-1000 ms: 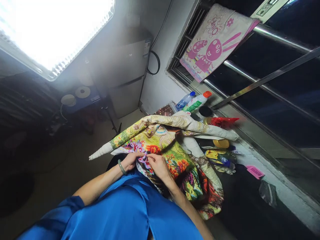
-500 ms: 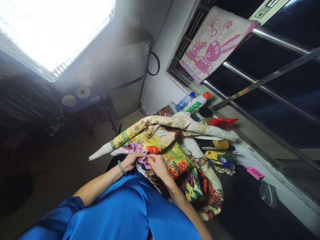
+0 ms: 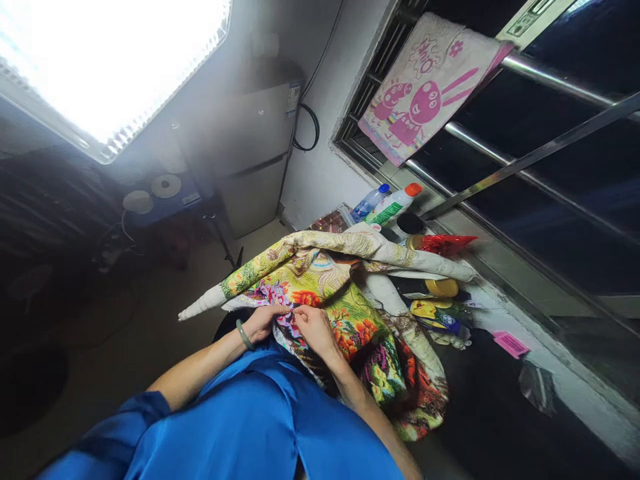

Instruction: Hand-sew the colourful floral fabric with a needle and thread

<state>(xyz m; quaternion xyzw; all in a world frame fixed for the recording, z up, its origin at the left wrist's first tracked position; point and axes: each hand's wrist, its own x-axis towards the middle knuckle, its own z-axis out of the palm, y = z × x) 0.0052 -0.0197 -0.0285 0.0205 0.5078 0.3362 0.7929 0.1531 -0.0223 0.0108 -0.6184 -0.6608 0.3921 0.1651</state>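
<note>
A large cross-stitch cloth (image 3: 365, 330) with bright flowers on yellow-green lies over my lap. One side of it is wound into a long roll (image 3: 340, 244) that runs across in front of me. My left hand (image 3: 263, 323), with a bangle at the wrist, pinches the cloth between thumb and fingers by the purple flowers. Right beside it, my right hand (image 3: 314, 328) is closed in a pinch at the cloth's surface, its fingertips almost touching the left thumb. Whatever sits between the right fingertips is too small to make out.
Beyond the roll stand a blue-capped bottle (image 3: 371, 203), an orange-capped bottle (image 3: 395, 205), a red packet (image 3: 445, 245) and a jar lid (image 3: 442, 288). A pink card (image 3: 511, 345) lies at right. A towel (image 3: 425, 93) hangs on window bars; a fridge (image 3: 255, 147) stands behind.
My right fingertips have shifted very slightly beside the left thumb. The left hand, the cloth and the roll stay where they were.
</note>
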